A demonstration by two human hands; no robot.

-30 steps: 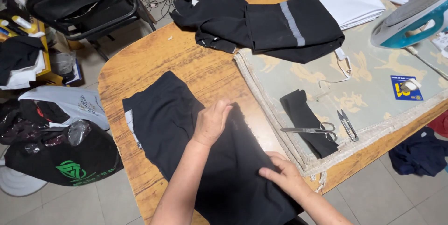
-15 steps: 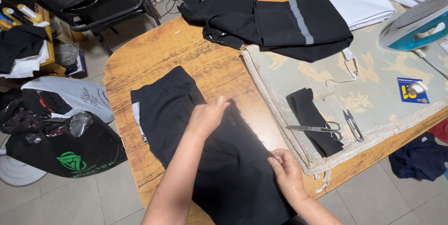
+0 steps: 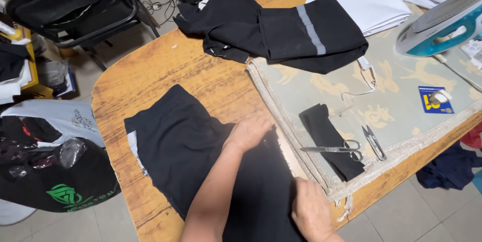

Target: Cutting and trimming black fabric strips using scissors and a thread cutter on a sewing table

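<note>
Left hand [image 3: 249,132] pressed flat, palm down, fingers curled slightly toward 3 o'clock, forearm stretching back toward 7 o'clock. Right hand [image 3: 311,209] low at 5 o'clock, knuckles up, fingers pointing toward 12 o'clock. Well apart, neither closed in a grip.

A round-cornered wooden table [image 3: 165,74] carries a pale patterned ironing cloth [image 3: 401,96] at three o'clock. On the cloth lie silver scissors [image 3: 334,148], small thread snips [image 3: 374,142], a folded black fabric strip [image 3: 326,136] and a teal iron [image 3: 442,23]. A black grey-striped garment [image 3: 281,28] sits at twelve o'clock; a black chair [image 3: 70,8] stands at ten o'clock.
</note>
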